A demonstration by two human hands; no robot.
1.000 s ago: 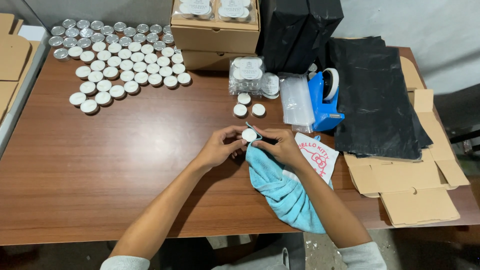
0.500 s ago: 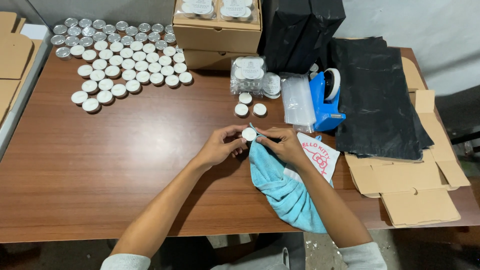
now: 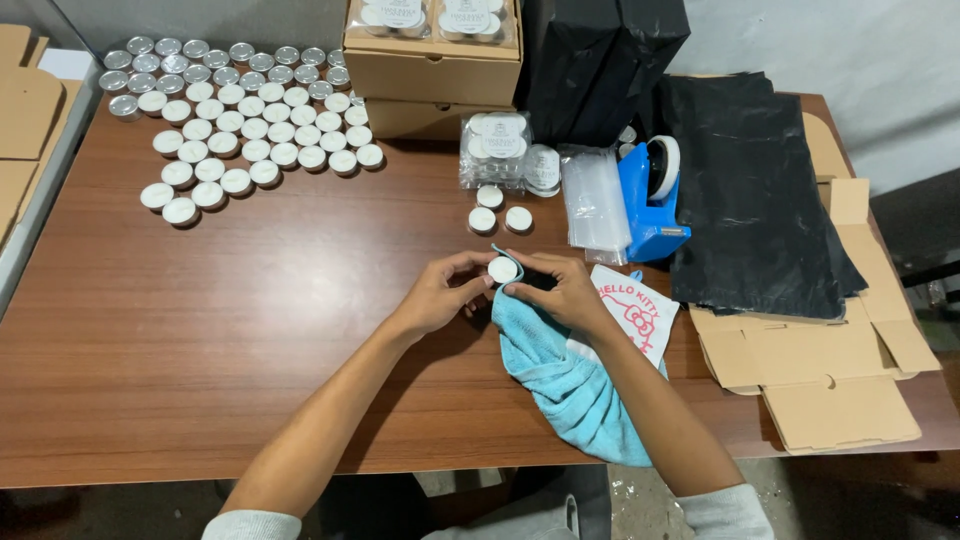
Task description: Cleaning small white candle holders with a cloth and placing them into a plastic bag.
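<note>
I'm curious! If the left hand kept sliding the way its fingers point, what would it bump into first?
The left hand points rightward, so it would likely meet the right hand holding the blue cloth, just past the tealight they share.

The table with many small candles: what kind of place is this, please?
Probably a small packing workspace, perhaps home-based. The wooden table holds rows of tealight candles, flat cardboard boxes, a blue tape dispenser and black bags. Both hands hold one tealight against a blue cloth.
</note>
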